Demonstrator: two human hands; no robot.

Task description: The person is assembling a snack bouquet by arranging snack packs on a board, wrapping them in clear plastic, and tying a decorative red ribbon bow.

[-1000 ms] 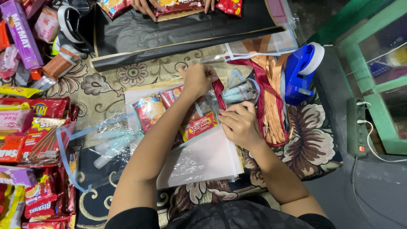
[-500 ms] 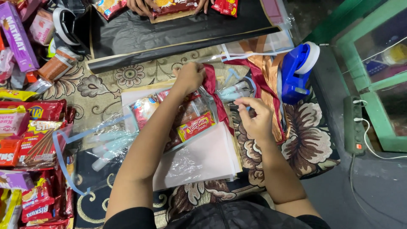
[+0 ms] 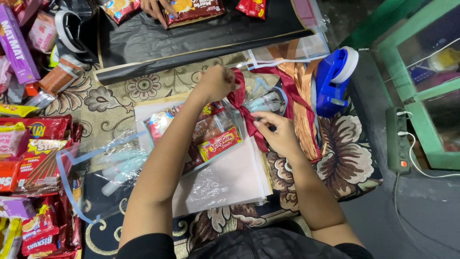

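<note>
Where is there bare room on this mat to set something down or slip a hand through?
Free patches: the patterned mat between the black sheet and the clear snack bag, and the black sheet's middle. Some room lies right of the right hand, below the blue tape dispenser. Crowded: the snack packets along the left edge, and around the red ribbon that the left hand grips.

You have two hands at work, your left hand and your right hand, both on one dark red ribbon tied about one clear bag of snack packets, which lies on one stack of clear sheets. Beside them you see one blue tape dispenser, one bundle of orange ribbons and one green power strip. At the top edge, one other person's hand rests on one black sheet.
</note>
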